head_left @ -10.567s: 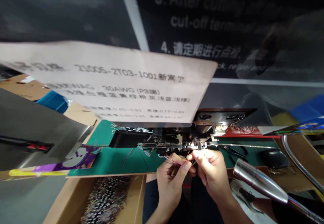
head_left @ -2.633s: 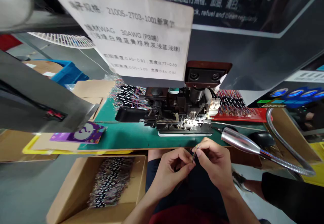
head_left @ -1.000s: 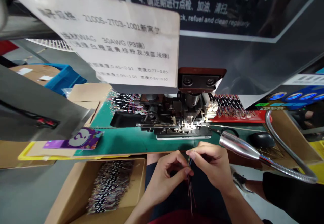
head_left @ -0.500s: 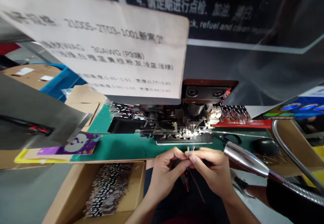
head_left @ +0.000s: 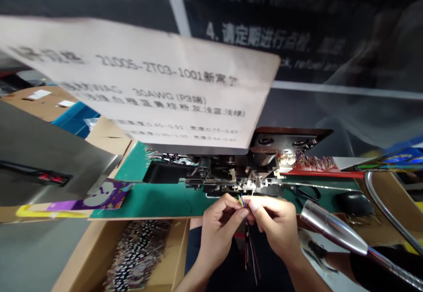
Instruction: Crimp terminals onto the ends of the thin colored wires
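Several thin coloured wires (head_left: 243, 201) fan out between my fingertips, just in front of a crimping machine's metal head (head_left: 246, 182). My left hand (head_left: 220, 226) pinches the bundle from the left, thumb and index finger together. From the right, my right hand (head_left: 276, 221) is closed on the wires too, its fingertips touching those of my left hand. One pale wire end points up toward the machine head. Below my hands, dark and reddish wire tails (head_left: 251, 252) hang down over my lap.
A cardboard box (head_left: 178, 248) of wire bundles stands at lower left. A lamp head (head_left: 333, 226), scissors (head_left: 306, 191) and a black mouse-like object (head_left: 355, 203) are at right. The machine's dark body with a paper label (head_left: 165, 89) hangs above the green mat (head_left: 158, 201).
The view has shifted, so the machine and label appear lower and further right. The wires between my fingers now lean differently, and more wire tails show hanging below my hands.
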Motion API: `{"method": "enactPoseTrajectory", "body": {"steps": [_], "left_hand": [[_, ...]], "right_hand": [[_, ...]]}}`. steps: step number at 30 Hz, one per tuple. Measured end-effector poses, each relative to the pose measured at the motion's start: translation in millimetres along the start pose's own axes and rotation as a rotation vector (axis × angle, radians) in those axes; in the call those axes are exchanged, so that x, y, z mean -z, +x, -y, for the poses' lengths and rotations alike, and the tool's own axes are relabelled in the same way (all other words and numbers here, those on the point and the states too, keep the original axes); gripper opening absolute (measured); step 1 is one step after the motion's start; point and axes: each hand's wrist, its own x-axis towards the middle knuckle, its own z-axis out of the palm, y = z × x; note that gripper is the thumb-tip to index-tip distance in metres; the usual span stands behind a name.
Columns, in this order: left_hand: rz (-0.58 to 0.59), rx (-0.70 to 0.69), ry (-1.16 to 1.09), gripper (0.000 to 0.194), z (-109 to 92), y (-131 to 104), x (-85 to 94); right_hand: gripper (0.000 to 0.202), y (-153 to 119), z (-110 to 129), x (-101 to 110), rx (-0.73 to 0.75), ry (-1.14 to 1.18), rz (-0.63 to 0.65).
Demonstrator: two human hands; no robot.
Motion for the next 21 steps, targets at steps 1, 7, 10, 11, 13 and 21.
{"method": "enactPoseTrajectory", "body": {"steps": [1,7,10,11,13,21], "left_hand": [[-0.012,-0.008,-0.003,0.033,1.0,-0.1,-0.3],[-0.025,0.027,-0.026,0.027,7.8,-4.7,0.3],[-0.058,-0.013,-0.014,0.027,10.9,-4.8,0.4],[-0.065,-0.029,-0.012,0.027,11.6,-4.1,0.0],[-0.074,-0.055,-0.011,0.026,12.2,-2.4,-1.2],[-0.107,-0.034,-0.005,0.024,10.6,-1.2,-4.9]], "right_hand": [[0.027,0.6,-1.0,-1.7,-0.039,0.035,-0.006],[0.040,4.7,-7.7,-9.2,-0.166,0.239,-0.020],[0.046,7.6,-7.1,-10.8,-0.223,0.275,-0.034],[0.048,8.5,-6.5,-11.2,-0.236,0.281,-0.031],[0.050,10.0,-5.6,-11.8,-0.253,0.286,-0.023],[0.055,11.4,-2.6,-14.5,-0.290,0.292,-0.045]]}}
